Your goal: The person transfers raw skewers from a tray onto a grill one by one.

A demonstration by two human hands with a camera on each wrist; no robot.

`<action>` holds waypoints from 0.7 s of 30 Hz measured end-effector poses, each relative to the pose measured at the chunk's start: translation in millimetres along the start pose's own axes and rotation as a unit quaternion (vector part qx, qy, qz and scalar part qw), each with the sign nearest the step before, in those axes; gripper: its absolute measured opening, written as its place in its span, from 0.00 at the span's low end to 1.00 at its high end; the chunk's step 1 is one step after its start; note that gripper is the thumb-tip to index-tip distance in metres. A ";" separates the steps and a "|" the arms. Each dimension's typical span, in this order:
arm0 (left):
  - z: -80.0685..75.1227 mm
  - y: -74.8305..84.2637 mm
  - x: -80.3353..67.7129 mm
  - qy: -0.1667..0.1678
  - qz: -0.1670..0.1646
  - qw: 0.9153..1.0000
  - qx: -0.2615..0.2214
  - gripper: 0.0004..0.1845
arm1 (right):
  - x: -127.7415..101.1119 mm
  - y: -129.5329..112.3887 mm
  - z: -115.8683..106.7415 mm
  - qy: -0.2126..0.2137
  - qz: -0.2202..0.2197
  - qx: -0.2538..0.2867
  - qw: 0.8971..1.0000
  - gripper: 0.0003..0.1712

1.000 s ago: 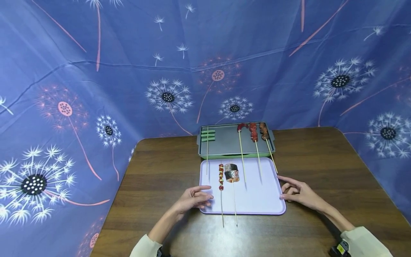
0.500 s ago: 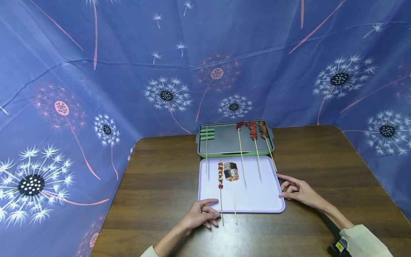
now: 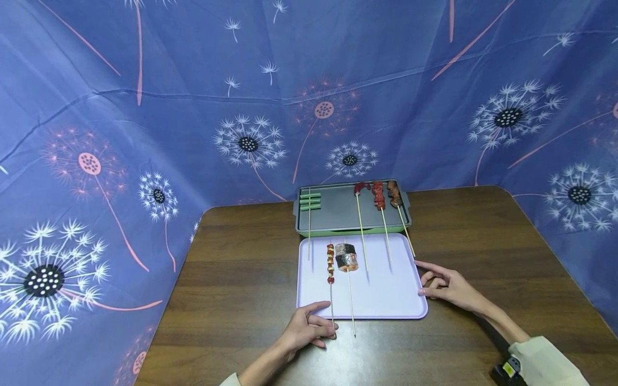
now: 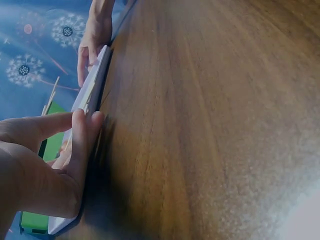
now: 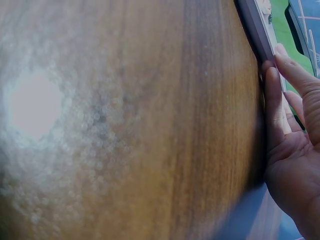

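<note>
Toward the left of a pale purple tray point(image 3: 391, 303) lies a thin skewer point(image 3: 330, 264) of small red and whitish pieces. Its stick reaches past the tray's front edge, where my left hand point(image 3: 305, 328) pinches the lower end between thumb and fingers. Beside it lies a skewer with thick silver-skinned fish chunks point(image 3: 346, 256), its stick also overhanging the front. My right hand point(image 3: 450, 287) holds the tray's right rim; in the right wrist view the thumb point(image 5: 290, 65) is on top of the rim with a finger below it.
Behind the tray stands a grey grill plate point(image 3: 333, 221) on a green base. It bears a green vegetable skewer point(image 3: 310, 202), a curled dark-red skewer point(image 3: 359, 187), a red meat skewer point(image 3: 379, 195) and a brown meat skewer point(image 3: 394, 194). A patterned blue cloth point(image 3: 193, 128) hangs behind the table.
My left hand has moved from the tray's left edge rightward and toward me, onto the stick of the thin skewer, and now pinches it. The right hand stays at the tray's rim.
</note>
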State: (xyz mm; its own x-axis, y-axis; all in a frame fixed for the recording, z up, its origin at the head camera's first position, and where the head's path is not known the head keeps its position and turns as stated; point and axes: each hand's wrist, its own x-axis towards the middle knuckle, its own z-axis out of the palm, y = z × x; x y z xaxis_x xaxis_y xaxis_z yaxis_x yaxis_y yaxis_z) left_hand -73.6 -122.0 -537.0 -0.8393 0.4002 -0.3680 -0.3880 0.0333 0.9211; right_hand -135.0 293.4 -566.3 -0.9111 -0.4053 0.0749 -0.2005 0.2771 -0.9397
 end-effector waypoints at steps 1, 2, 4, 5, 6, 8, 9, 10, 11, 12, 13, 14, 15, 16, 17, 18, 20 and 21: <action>0.3 -0.1 0.4 -0.002 -0.001 1.000 -0.001 0.36 | -0.2 0.1 0.0 0.000 0.001 -0.001 1.000 0.39; 0.4 -0.4 1.0 -0.003 -0.002 1.000 -0.003 0.36 | -0.4 0.2 -0.1 0.000 0.001 -0.001 1.000 0.39; 0.5 -0.8 2.1 -0.005 -0.003 1.000 -0.004 0.36 | -0.6 0.3 0.0 0.001 0.000 0.000 1.000 0.39; 0.3 -0.9 2.5 -0.006 -0.003 1.000 -0.004 0.37 | -0.8 0.2 0.1 0.001 -0.001 0.001 1.000 0.39; 0.2 -0.9 3.0 -0.007 -0.004 1.000 -0.005 0.37 | -1.0 0.3 0.0 0.001 -0.002 0.002 1.000 0.39; -0.4 -1.1 3.3 -0.007 -0.007 1.000 -0.006 0.37 | -1.0 0.3 0.2 0.003 -0.003 0.002 1.000 0.39; -0.7 -0.8 3.3 -0.007 -0.010 1.000 -0.007 0.36 | -1.1 0.2 0.3 0.003 -0.002 0.001 1.000 0.39; -1.0 -0.6 3.3 -0.007 -0.012 1.000 -0.008 0.36 | -1.1 0.1 0.3 0.002 -0.002 0.000 1.000 0.39; -1.2 -0.3 3.1 -0.007 -0.014 1.000 -0.010 0.36 | -1.2 0.0 0.2 0.002 -0.001 0.000 1.000 0.39; -1.4 0.0 3.2 -0.007 -0.017 1.000 -0.012 0.36 | -1.3 0.1 -0.1 0.001 -0.002 0.001 1.000 0.39; -1.6 0.3 3.0 -0.007 -0.019 1.000 -0.013 0.36 | -1.4 0.1 -0.3 0.000 -0.002 0.001 1.000 0.39; -1.7 0.7 3.0 -0.006 -0.021 1.000 -0.014 0.36 | -1.4 0.3 -0.5 -0.001 -0.003 0.002 1.000 0.39; -1.9 1.2 2.7 -0.005 -0.023 1.000 -0.014 0.35 | -1.4 0.5 -0.7 -0.002 -0.004 0.005 1.000 0.39; -2.1 1.7 2.3 -0.004 -0.023 1.000 -0.014 0.35 | -1.4 0.6 -1.0 -0.003 -0.006 0.007 1.000 0.39; -2.3 2.3 2.0 -0.004 -0.024 1.000 -0.014 0.35 | -1.4 0.9 -1.2 -0.005 -0.008 0.009 1.000 0.39; -2.5 3.1 1.6 -0.003 -0.025 1.000 -0.014 0.35 | -1.4 1.0 -1.3 -0.005 -0.009 0.010 1.000 0.39; -3.1 4.8 0.5 -0.003 -0.026 1.000 -0.014 0.35 | -1.4 0.7 -1.5 -0.006 -0.010 0.011 1.000 0.39; -3.5 5.5 0.0 -0.004 -0.027 1.000 -0.015 0.35 | -1.4 0.5 -1.6 -0.006 -0.011 0.011 1.000 0.39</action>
State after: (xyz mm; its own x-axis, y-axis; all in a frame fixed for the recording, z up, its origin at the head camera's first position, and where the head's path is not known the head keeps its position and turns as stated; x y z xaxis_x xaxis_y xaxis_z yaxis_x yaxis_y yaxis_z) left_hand -77.1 -125.0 -532.4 -0.8137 0.4054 -0.4164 -0.4442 0.0284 0.8955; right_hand -134.4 295.4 -566.3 -0.9025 -0.4209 0.0912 -0.2114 0.2483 -0.9453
